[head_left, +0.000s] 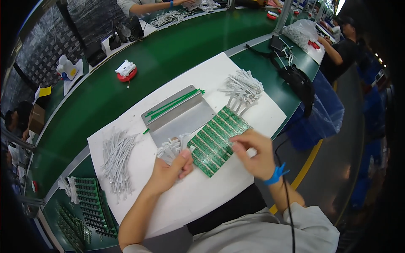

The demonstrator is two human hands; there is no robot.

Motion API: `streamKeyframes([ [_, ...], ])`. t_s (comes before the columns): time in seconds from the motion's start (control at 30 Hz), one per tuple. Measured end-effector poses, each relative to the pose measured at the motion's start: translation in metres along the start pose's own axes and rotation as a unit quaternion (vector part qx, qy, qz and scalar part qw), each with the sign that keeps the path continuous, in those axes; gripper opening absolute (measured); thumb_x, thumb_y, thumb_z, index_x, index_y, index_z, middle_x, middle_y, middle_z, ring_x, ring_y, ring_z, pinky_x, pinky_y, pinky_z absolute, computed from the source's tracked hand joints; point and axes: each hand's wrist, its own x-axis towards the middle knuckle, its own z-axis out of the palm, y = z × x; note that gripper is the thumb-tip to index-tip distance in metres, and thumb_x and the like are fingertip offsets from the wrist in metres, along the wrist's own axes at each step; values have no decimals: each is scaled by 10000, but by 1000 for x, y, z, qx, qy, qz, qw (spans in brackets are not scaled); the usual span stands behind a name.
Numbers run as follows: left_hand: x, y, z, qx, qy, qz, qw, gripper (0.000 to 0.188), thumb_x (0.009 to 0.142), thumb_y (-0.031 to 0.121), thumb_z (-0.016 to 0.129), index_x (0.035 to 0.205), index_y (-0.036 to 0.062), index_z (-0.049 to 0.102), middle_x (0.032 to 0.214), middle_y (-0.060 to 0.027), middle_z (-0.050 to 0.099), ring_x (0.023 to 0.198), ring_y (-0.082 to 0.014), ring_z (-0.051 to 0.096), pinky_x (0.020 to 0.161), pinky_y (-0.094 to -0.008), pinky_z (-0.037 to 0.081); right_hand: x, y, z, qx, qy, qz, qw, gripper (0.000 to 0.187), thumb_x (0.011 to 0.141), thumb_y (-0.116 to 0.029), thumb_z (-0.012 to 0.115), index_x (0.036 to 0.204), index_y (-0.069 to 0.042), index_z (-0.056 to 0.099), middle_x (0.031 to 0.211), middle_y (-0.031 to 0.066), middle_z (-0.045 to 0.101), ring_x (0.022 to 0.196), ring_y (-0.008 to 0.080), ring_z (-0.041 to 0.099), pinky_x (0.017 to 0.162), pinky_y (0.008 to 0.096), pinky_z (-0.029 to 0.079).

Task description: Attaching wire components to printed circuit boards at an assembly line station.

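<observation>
A green circuit board panel (219,137), divided into rows of small boards, lies at a slant on a white sheet (206,202). Several white flat cables stick out from its far end. My left hand (171,169) is closed around a bunch of white flat cables (169,148) at the panel's near left corner. Over the panel's right edge, my right hand (256,154) has thumb and forefinger pinched together; a bit of white shows by the fingers, too small to name. A blue wrist strap (276,173) circles my right wrist.
Beyond the panel sits a bent metal plate (192,111) with thin green strips (175,103) on it. White cable piles lie at left (118,162) and far right (244,86). A green conveyor (168,55) carries a red-and-white item (126,71). More panels (93,204) stand lower left.
</observation>
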Motion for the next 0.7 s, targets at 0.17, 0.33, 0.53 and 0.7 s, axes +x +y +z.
streamKeyframes([
  [0.17, -6, -10, 13, -29, -47, -38, 998, 181, 1033, 187, 530, 937, 33, 522, 730, -21, 521, 544, -89, 467, 497, -238, 352, -4, -27, 52, 182, -13, 72, 981, 273, 858, 40, 695, 1129, 23, 672, 886, 64, 628, 730, 101, 623, 629, 224, 532],
  [0.33, -4, -18, 13, -12, -14, -4, 1000, 206, 1048, 208, 503, 962, 27, 549, 704, -5, 536, 541, -75, 467, 501, -236, 360, -12, -24, 67, 303, -51, 133, 942, 225, 896, -13, 709, 1108, 48, 667, 911, 78, 629, 734, 130, 687, 611, 225, 525],
  [0.53, -5, -28, 13, -52, -21, 1, 998, 324, 1070, 319, 456, 952, 34, 556, 700, -9, 546, 560, -67, 488, 511, -230, 382, -20, -19, 88, 358, -5, 160, 920, 184, 932, -29, 669, 1090, 64, 654, 913, 85, 617, 707, 174, 706, 589, 240, 569],
  [0.7, -4, -32, 4, -13, -10, 19, 1000, 358, 1074, 358, 437, 931, 50, 551, 693, -7, 545, 573, -73, 498, 527, -238, 406, -15, -19, 93, 406, -29, 192, 893, 161, 969, -69, 629, 1070, 54, 610, 896, 63, 597, 726, 136, 671, 586, 237, 566],
])
